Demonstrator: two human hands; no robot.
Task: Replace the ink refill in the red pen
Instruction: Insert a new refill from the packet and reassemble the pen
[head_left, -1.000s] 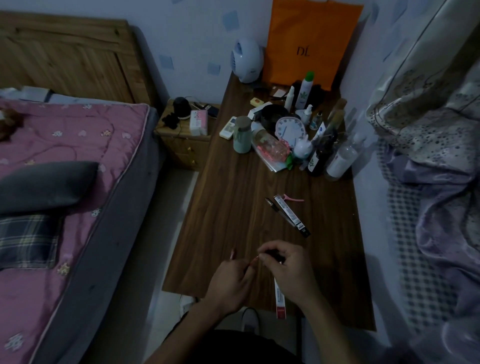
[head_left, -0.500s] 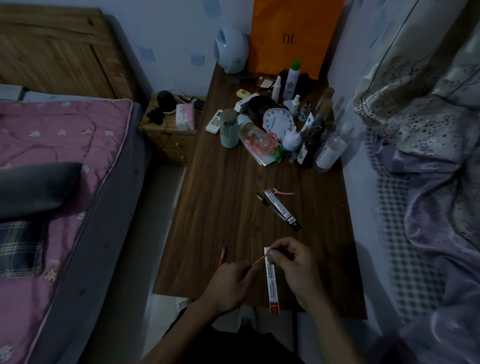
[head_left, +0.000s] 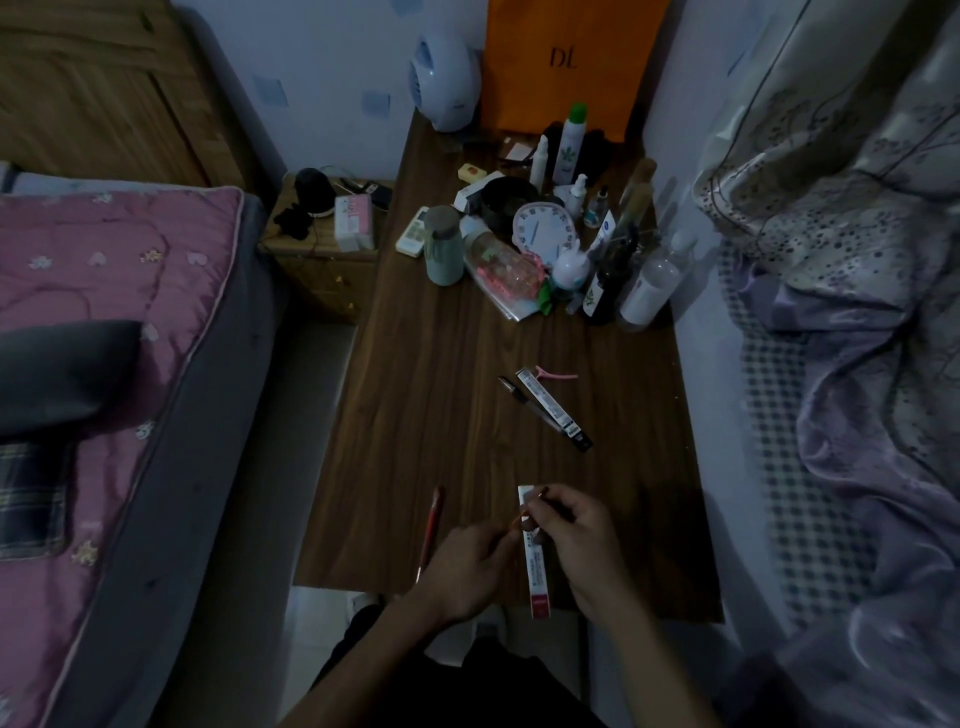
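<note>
The red pen (head_left: 431, 527) lies on the dark wooden table (head_left: 441, 405), just left of my left hand (head_left: 467, 566). A thin red ink refill (head_left: 517, 518) spans the gap between my hands. Fingertips of my left hand pinch its lower end, and my right hand (head_left: 576, 540) pinches its upper end. Under the hands lies a white refill packet with a red end (head_left: 535, 571), near the table's front edge. In this dim light I cannot make out the refill's tip.
Farther back lie a second packet with a black end (head_left: 553, 410), a dark pen (head_left: 519, 397) and a pink hair clip (head_left: 558, 374). Bottles, a white clock (head_left: 543, 231) and an orange bag (head_left: 566, 62) crowd the far end. A bed (head_left: 114, 332) is left, bedding (head_left: 857, 312) right.
My head has turned, so the table sits more centred. The red pen and the white packet have come into plain view. My hands have drawn closer along the refill.
</note>
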